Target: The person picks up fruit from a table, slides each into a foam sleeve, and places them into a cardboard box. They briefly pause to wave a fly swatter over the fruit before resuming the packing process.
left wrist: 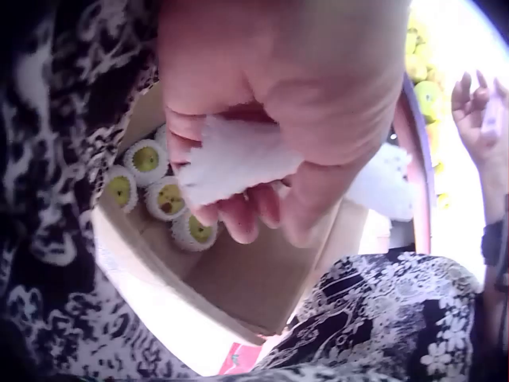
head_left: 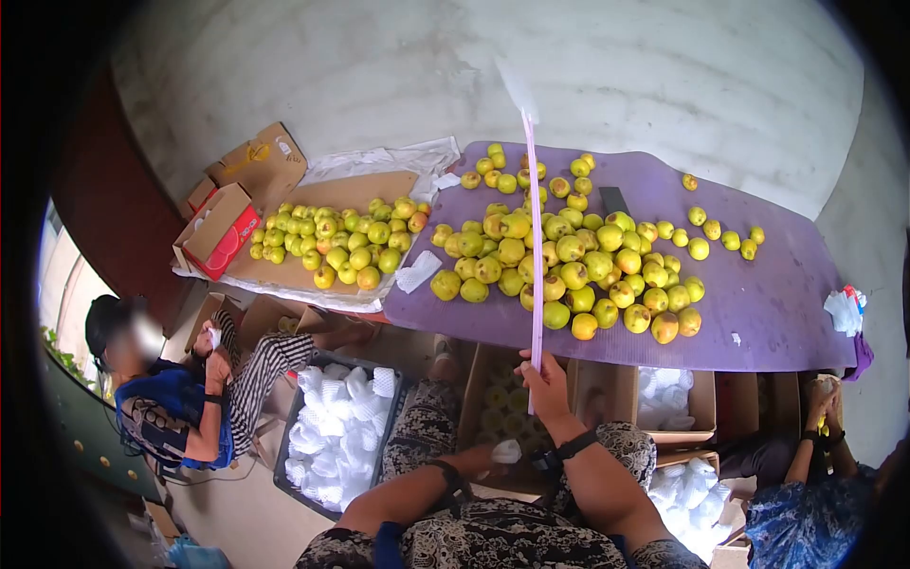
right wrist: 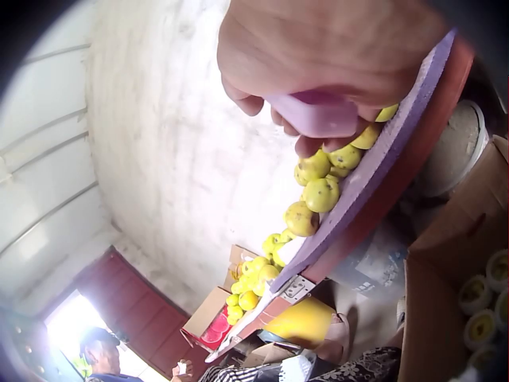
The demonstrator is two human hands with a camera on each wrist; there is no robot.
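My right hand (head_left: 547,387) is raised at the table's near edge and grips the handle of a long pink fly swatter (head_left: 536,237). The swatter stands upright in front of the apples, its pale translucent head at the top. In the right wrist view my fingers curl round its pink handle end (right wrist: 322,115). Low by my lap, my left hand (left wrist: 278,87) holds a white foam net sleeve (left wrist: 238,159) in its curled fingers. Beneath that hand stands a cardboard box (left wrist: 246,278) with several foam-wrapped apples (left wrist: 147,159) in it. Yellow-green apples (head_left: 569,248) are heaped on the purple-covered table (head_left: 758,313).
More apples (head_left: 360,256) lie on cardboard to the left, beside a red-and-brown box (head_left: 218,228). A dark crate (head_left: 336,427) of foam sleeves stands at my left. One person (head_left: 180,398) sits on the left, another (head_left: 815,503) on the right. A dark flat object (head_left: 613,201) lies behind the heap.
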